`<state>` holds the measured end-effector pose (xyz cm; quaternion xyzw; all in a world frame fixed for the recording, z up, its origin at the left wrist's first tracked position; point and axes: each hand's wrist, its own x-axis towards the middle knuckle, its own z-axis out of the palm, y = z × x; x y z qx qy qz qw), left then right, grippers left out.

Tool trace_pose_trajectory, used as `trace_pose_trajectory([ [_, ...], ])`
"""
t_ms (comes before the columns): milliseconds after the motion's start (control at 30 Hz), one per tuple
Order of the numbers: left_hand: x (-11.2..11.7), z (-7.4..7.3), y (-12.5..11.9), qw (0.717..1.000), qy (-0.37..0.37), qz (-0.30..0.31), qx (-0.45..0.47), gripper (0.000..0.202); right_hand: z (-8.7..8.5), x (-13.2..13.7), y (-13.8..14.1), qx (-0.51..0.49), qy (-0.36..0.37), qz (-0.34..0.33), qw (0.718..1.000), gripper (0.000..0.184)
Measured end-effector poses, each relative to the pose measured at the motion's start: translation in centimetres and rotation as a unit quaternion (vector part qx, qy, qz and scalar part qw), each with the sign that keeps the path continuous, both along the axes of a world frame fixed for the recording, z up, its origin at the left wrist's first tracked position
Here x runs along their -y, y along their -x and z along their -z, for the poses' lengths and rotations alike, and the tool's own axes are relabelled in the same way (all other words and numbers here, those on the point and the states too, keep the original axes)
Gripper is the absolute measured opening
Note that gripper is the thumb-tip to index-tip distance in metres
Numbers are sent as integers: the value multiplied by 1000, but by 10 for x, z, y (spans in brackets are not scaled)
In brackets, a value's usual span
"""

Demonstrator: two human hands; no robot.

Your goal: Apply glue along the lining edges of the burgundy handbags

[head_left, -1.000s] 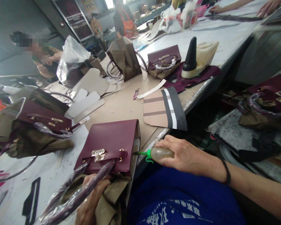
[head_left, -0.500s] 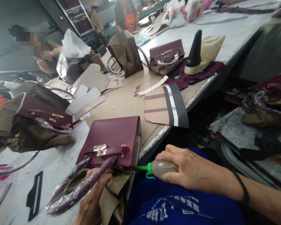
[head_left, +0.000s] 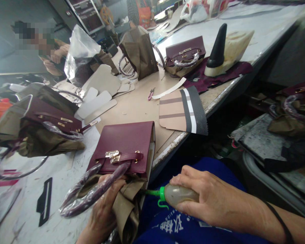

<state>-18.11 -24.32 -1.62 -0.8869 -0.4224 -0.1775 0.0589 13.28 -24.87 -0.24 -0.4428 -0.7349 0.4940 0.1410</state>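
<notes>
A burgundy handbag [head_left: 127, 139] with gold hardware lies at the table's near edge, its plastic-wrapped handle [head_left: 91, 200] toward me. My left hand [head_left: 105, 206] reaches under the handle, its fingers closed on the bag's brown lining [head_left: 128, 206]; the fingertips are partly hidden. My right hand [head_left: 198, 193] is wrapped round a squeeze bottle [head_left: 179, 195] with a green cap and nozzle. The nozzle points left, its dark tip close to the lining below the bag's lower right corner. Whether the tip touches the lining, I cannot tell.
More burgundy bags stand on the table [head_left: 22, 210] at left and back. A striped panel [head_left: 178, 110] overhangs the right edge, with a black cone [head_left: 217, 47] behind it. A black slotted piece [head_left: 44, 201] lies at left. One person [head_left: 54, 56] works across the table.
My right hand and the bottle are slightly lower in the view, and the nozzle now sits below the bag's corner, nearer the lining. The whole view has shifted a little.
</notes>
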Motion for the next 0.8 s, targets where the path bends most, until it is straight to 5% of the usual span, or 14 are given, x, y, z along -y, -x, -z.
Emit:
trace_pose_trajectory([
  [367,5,10,10,999,43,-2,10,33,-9,12,5,-12,25,-7,1000,28],
  [633,0,5,-1,999,30,-13,31,28,-2,11,3,21,-80,33,996,31],
  [800,-2,2,-5,999,47,-12,3,26,-12,12,-1,7,1,-5,1000,26],
])
